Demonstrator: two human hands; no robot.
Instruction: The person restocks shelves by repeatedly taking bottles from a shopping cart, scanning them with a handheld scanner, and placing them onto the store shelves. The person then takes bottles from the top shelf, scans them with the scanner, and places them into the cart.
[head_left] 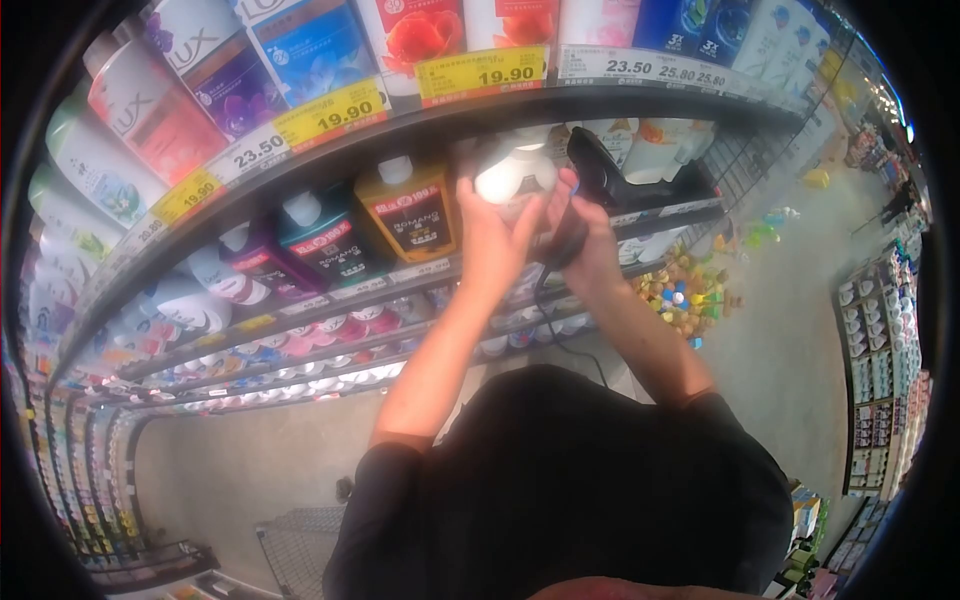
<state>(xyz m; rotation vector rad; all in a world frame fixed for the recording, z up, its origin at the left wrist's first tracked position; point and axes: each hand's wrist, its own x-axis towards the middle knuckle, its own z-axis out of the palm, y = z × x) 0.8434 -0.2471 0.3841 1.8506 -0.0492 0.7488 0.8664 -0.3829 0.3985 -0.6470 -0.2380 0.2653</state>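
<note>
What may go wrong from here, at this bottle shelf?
The rounded white object between the left hand and right hand might slip; its grip is unclear. The left hand may also knock the amber, white-capped bottle close beside it. The thin black cable hanging nearby might snag.

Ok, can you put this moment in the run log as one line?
left hand: holding white item | right hand: at dark item, grip unclear | amber ROMANO bottle: standing left of both hands

Held container (515, 186): white top (505, 176).
Amber bottle (410, 222), teal bottle (325, 238), purple bottle (270, 266): red label panels (406, 203). Price tags (338, 112): yellow, white. Shirt (560, 480): plain black.
</note>
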